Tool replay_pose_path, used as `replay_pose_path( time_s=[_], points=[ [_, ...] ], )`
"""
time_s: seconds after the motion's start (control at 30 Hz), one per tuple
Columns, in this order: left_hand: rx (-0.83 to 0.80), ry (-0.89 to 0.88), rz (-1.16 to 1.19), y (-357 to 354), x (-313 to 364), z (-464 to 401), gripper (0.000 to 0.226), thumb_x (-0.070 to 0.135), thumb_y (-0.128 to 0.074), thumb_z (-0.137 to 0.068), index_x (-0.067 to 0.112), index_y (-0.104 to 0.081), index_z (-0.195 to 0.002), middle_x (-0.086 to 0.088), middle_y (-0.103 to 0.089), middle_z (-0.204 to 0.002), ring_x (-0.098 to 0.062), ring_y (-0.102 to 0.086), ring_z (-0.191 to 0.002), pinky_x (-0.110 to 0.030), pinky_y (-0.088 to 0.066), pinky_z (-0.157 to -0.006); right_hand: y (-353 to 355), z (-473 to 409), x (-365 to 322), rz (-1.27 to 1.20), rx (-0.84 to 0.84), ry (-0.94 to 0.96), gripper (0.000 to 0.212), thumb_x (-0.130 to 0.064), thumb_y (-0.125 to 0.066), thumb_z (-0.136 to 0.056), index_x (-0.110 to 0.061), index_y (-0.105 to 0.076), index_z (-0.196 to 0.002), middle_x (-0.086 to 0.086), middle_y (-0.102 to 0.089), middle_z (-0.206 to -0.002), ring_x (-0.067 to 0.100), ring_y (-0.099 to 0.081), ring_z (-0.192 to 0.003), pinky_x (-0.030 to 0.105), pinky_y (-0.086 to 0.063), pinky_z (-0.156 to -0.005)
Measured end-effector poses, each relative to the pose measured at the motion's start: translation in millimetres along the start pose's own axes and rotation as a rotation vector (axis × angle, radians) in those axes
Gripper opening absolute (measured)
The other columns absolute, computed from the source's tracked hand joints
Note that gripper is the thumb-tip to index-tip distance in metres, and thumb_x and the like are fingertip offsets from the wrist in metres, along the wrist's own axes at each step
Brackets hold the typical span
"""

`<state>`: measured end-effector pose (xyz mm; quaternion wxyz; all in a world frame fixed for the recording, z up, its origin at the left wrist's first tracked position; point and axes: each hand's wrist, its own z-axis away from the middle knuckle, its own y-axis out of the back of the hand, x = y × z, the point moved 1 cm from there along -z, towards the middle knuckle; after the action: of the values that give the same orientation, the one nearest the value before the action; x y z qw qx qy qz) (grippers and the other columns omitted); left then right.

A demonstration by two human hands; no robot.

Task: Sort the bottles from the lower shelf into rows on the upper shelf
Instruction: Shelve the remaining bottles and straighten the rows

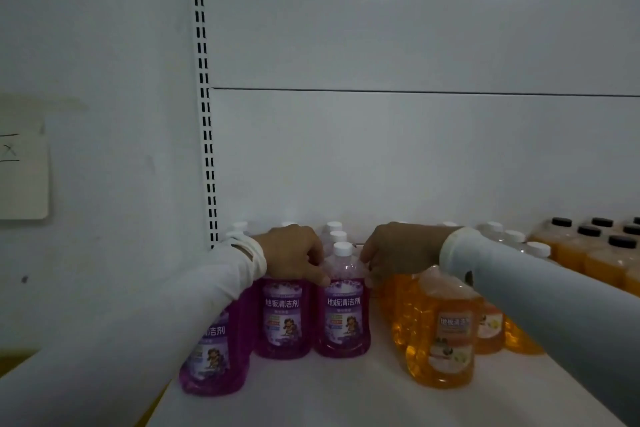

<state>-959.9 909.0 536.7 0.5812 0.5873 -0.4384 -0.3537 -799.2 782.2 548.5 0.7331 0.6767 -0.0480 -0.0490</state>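
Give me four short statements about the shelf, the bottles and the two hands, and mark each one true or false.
1. The purple bottles have white caps. True.
2. The orange bottles stand left of the purple ones. False: they stand to the right.
3. The left hand and right hand both touch purple bottles. True.
4. The black-capped bottles sit at the far left. False: they sit at the far right.

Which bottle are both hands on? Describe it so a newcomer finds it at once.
On the white shelf, find the purple bottles left of the orange ones. The held purple bottle fronts the rightmost purple row, between the left hand and right hand, its white cap showing.
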Motion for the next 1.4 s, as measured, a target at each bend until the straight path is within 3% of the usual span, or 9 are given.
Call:
replay_pose_path(
  time_s=[0.23, 0.67, 0.87, 1.0, 1.07, 1.13, 1.23, 1.3, 1.4],
  points=[
    [0.048, 0.053, -0.046, -4.0, 4.1, 7.2, 0.039, 0.046, -0.067, -0.084, 0.014, -0.069, -0.107, 0.0, -0.07, -0.106, -0.021, -0.064, -0.096, -0.035, -0.051, -0.089, -13.1, 1.2, -12.4, -0.007, 0.159, -0.086, 0.027, -0.035, -0.069, -0.087, -0.014, -0.076, -0.102, 0.002, -0.075, -0.096, 0.019, -0.068, -0.086, 0.032, -0.056, -0.083],
    [0.135, -0.008, -0.076, -11.9, 5.0, 21.1, 0.036, 0.05, -0.061, -0.085, 0.019, -0.065, -0.104, 0.003, -0.064, -0.112, -0.018, -0.06, -0.1, -0.037, -0.048, -0.091, -9.7, 36.1, -18.8, -0.05, 0.224, -0.153, 0.038, -0.034, -0.063, -0.09, -0.017, -0.063, -0.124, -0.001, -0.067, -0.12, 0.017, -0.063, -0.104, 0.033, -0.052, -0.094],
    [0.26, -0.093, -0.053, -0.2, 28.9, 37.5, 0.038, 0.043, -0.062, -0.089, 0.02, -0.061, -0.119, 0.004, -0.058, -0.122, -0.013, -0.054, -0.107, -0.023, -0.039, -0.09, 11.0, 76.6, -5.1, -0.068, 0.331, -0.13, 0.042, -0.037, -0.062, -0.094, -0.019, -0.059, -0.132, -0.002, -0.064, -0.128, 0.014, -0.061, -0.111, 0.025, -0.048, -0.094],
    [0.241, -0.123, -0.059, 6.9, 65.9, 35.1, 0.043, 0.043, -0.061, -0.089, 0.02, -0.06, -0.125, 0.003, -0.058, -0.124, -0.014, -0.054, -0.11, -0.027, -0.042, -0.095, 18.0, 108.0, 21.9, -0.093, 0.356, -0.151, 0.047, -0.043, -0.062, -0.092, -0.018, -0.059, -0.132, -0.002, -0.063, -0.129, 0.014, -0.061, -0.111, 0.025, -0.049, -0.095],
    [0.196, -0.117, -0.037, 3.4, 86.9, 27.8, 0.043, 0.046, -0.064, -0.086, 0.02, -0.062, -0.121, 0.003, -0.061, -0.12, -0.014, -0.057, -0.106, -0.031, -0.046, -0.094, 19.3, 121.0, 41.0, -0.122, 0.364, -0.164, 0.048, -0.045, -0.061, -0.092, -0.018, -0.059, -0.132, -0.002, -0.063, -0.128, 0.013, -0.061, -0.11, 0.024, -0.049, -0.093],
    [0.177, -0.093, 0.02, -3.6, 104.4, 17.6, 0.031, 0.047, -0.067, -0.082, 0.022, -0.065, -0.099, 0.004, -0.065, -0.103, -0.015, -0.061, -0.094, -0.034, -0.052, -0.086, 18.2, 132.3, 59.2, -0.177, 0.339, -0.163, 0.048, -0.046, -0.062, -0.092, -0.019, -0.059, -0.131, -0.003, -0.063, -0.126, 0.012, -0.061, -0.106, 0.022, -0.048, -0.088],
    [0.139, -0.058, 0.059, -18.7, 126.4, 3.5, 0.032, 0.049, -0.071, -0.079, 0.031, -0.047, -0.068, 0.012, -0.051, -0.071, -0.009, -0.052, -0.07, -0.024, -0.043, -0.065, 8.4, 143.0, 78.2, -0.177, 0.251, -0.126, 0.047, -0.043, -0.065, -0.09, -0.02, -0.06, -0.13, -0.003, -0.064, -0.124, 0.011, -0.06, -0.102, 0.022, -0.047, -0.086],
    [0.119, -0.016, 0.145, -29.1, 137.3, -3.6, 0.034, 0.049, -0.072, -0.077, 0.023, -0.053, -0.072, 0.009, -0.052, -0.068, -0.01, -0.05, -0.065, -0.024, -0.042, -0.061, -2.5, 143.8, 85.7, -0.159, 0.178, -0.105, 0.047, -0.04, -0.067, -0.089, -0.019, -0.061, -0.13, -0.002, -0.065, -0.123, 0.013, -0.062, -0.104, 0.024, -0.05, -0.09],
    [0.098, 0.026, 0.215, -41.6, 146.3, -11.2, 0.041, 0.046, -0.074, -0.078, 0.007, -0.062, -0.082, -0.002, -0.058, -0.067, -0.016, -0.054, -0.063, -0.037, -0.051, -0.07, -19.9, 135.6, 93.2, -0.146, 0.107, -0.044, 0.034, -0.038, -0.067, -0.088, -0.019, -0.069, -0.116, -0.002, -0.072, -0.111, 0.012, -0.067, -0.099, 0.027, -0.054, -0.09]
  ],
)
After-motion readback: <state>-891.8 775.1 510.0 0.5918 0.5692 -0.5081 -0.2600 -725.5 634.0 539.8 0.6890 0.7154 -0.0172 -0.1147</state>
